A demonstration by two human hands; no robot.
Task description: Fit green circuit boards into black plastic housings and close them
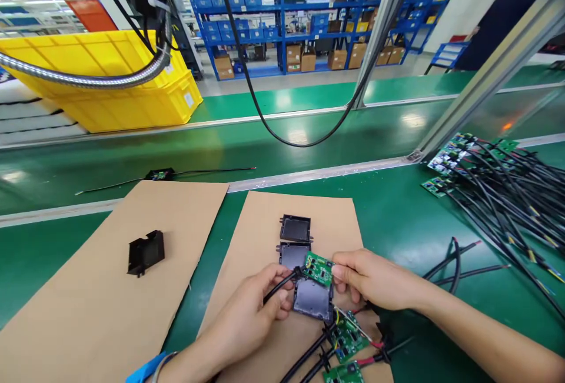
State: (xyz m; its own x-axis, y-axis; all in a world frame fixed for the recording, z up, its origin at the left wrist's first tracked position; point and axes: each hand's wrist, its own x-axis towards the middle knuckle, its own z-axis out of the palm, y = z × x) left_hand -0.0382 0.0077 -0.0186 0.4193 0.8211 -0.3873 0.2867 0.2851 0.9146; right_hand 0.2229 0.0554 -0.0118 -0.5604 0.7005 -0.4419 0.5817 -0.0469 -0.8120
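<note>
A green circuit board (318, 269) is held up over the cardboard, between my two hands. My right hand (368, 277) pinches its right edge with thumb and fingers. The black cable (282, 285) leaving the board's left side runs through my left hand (260, 303), whose fingers are closed around it. Under the board lie black plastic housings in a column: a top housing (295, 228), a middle housing (286, 255) partly covered by the board, and a lower housing (312, 299). Nearer to me rest more wired boards, one board (348, 336) and another board (344, 373).
A cardboard sheet (238, 253) lies beneath my hands. On the left cardboard sheet (88, 289) sits a black housing (146, 252). Wired boards with cables (507, 195) are heaped at right. A black cable (300, 145) hangs ahead; a yellow bin (132, 100) stands back left.
</note>
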